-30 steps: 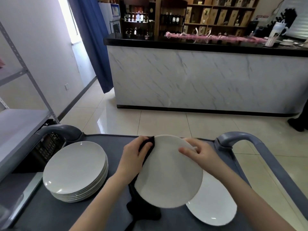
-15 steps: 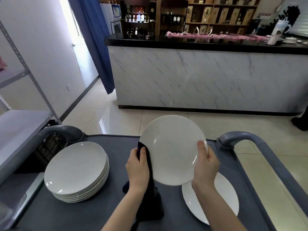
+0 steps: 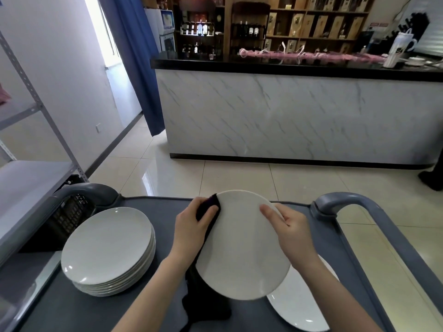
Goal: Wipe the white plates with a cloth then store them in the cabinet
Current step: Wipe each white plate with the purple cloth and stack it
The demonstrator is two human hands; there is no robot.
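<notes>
I hold a white plate above the grey cart, tilted flat toward me. My left hand grips a dark cloth against the plate's left rim; the cloth hangs down to the cart top. My right hand holds the plate's upper right rim, fingers lying over its face. A stack of several white plates sits on the cart's left side. One more white plate lies on the cart at the right, partly under the held plate.
The cart has grey handles at the left and right. A metal shelf rack stands at the left. A marble-fronted bar counter crosses the room ahead over tiled floor, with wine shelves behind it.
The plate stood up on edge half a second ago with its face toward me; now it is lowered and tilted flat again, and my right hand's fingers lie over its top face.
</notes>
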